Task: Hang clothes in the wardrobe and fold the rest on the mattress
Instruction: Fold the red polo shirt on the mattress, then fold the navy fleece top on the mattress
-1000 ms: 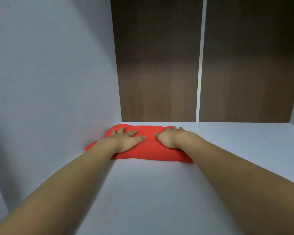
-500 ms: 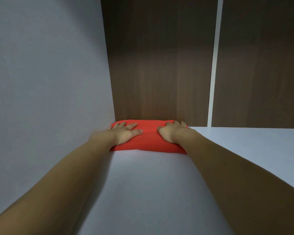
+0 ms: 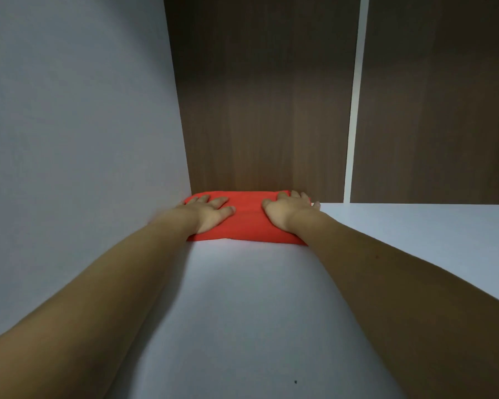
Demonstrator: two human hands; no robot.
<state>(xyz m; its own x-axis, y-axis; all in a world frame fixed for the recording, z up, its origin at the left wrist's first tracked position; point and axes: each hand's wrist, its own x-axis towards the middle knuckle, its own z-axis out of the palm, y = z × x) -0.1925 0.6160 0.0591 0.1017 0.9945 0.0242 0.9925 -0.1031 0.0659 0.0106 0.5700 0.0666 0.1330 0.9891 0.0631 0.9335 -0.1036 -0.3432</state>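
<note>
The folded red garment [image 3: 247, 223] lies at the far left corner of a white shelf [image 3: 415, 240], tight against the white side wall [image 3: 84, 125] and the brown back panel [image 3: 265, 110]. The left hand [image 3: 211, 213] rests flat on its left half, fingers spread; the right hand [image 3: 285, 211] presses its right half, fingers straight and reaching over the far edge. Likely trouble from here: pushing further against the panel could bunch the fold, and lifting the hands carelessly could drag the top layer open.
</note>
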